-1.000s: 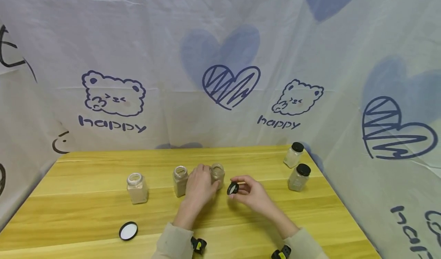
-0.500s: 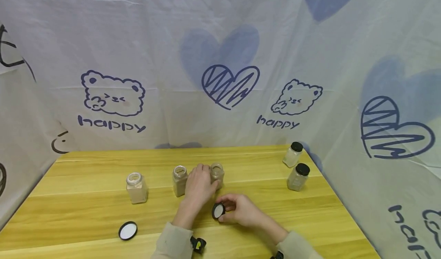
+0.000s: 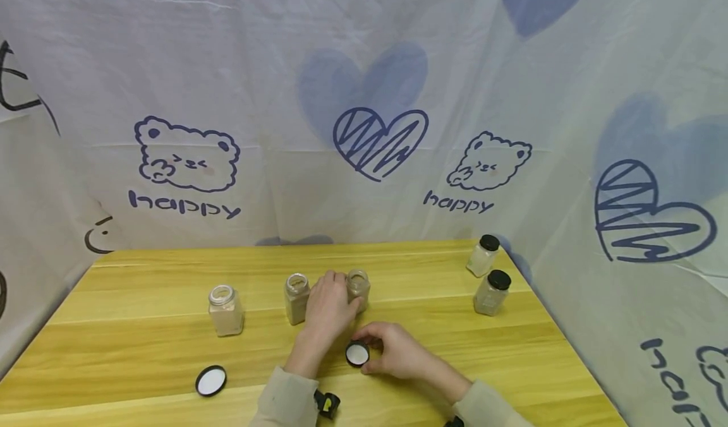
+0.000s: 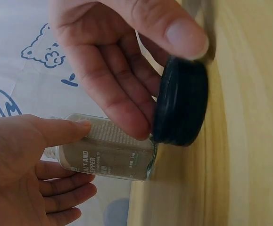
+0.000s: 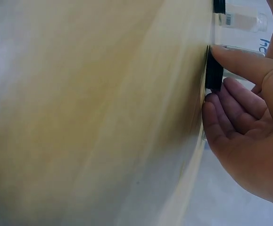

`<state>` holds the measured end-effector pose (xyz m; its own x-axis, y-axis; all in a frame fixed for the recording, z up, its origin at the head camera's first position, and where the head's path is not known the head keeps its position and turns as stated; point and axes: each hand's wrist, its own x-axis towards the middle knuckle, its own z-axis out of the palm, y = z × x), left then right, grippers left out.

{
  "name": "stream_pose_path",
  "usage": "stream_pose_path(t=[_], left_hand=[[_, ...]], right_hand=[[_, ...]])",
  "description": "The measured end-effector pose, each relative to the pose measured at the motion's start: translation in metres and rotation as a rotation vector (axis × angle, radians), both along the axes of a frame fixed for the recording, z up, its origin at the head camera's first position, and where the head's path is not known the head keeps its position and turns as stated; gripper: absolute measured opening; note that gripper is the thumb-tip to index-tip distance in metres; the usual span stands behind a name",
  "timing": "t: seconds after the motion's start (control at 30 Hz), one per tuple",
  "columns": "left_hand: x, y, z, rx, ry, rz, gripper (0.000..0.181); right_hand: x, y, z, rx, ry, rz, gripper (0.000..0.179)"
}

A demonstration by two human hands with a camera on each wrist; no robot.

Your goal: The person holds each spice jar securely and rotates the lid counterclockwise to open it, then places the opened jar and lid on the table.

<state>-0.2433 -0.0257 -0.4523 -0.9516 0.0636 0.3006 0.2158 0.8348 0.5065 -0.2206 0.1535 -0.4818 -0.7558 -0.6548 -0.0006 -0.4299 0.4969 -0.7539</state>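
Note:
My left hand (image 3: 332, 304) grips an uncapped glass spice jar (image 3: 359, 285), its thumb lying along the printed label in the left wrist view. That jar stands upright and holds a greyish-brown powder. In front of it, my right hand (image 3: 395, 351) pinches a black jar lid (image 3: 357, 354) between thumb and fingers. The lid's white inner face points up, and its rim is right at the tabletop in the right wrist view. Just left of my left hand stands a second uncapped jar (image 3: 297, 299) with similar powder.
Farther left stands a third uncapped jar (image 3: 226, 312) with paler contents. Another black lid (image 3: 211, 381) lies upturned on the wooden table (image 3: 114, 338) in front of it. Two capped jars, one nearer (image 3: 491, 293) and one farther (image 3: 483, 256), stand at the right. A printed cloth (image 3: 273, 98) hangs behind.
My right hand has brought the lid left and toward me, down to the table, turning it from tilted to inner face up. My left hand has kept its hold on the jar.

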Motion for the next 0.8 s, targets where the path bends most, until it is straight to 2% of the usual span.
stream_pose_path(t=[0.2,0.37,0.5,0.57,0.67,0.8], left_hand=[[0.0,0.001,-0.002,-0.007,0.008,0.005,0.047],[0.0,0.002,0.0,-0.014,0.018,0.001,0.049],[0.002,0.002,0.003,0.015,0.025,0.01,0.055],[0.002,0.002,0.005,0.042,0.053,0.02,0.058],[0.002,0.004,0.009,0.084,0.134,0.03,0.06],[0.003,0.012,0.016,0.149,0.238,0.02,0.059]], right_hand=[[0.003,0.003,0.002,0.001,0.013,0.012,0.055],[0.008,0.013,0.007,-0.072,0.035,-0.011,0.056],[0.012,0.025,0.015,-0.143,0.062,-0.059,0.051],[0.013,0.032,0.02,-0.182,0.08,-0.1,0.047],[0.015,0.046,0.027,-0.241,0.115,-0.176,0.042],[0.017,0.067,0.036,-0.312,0.21,-0.287,0.037]])
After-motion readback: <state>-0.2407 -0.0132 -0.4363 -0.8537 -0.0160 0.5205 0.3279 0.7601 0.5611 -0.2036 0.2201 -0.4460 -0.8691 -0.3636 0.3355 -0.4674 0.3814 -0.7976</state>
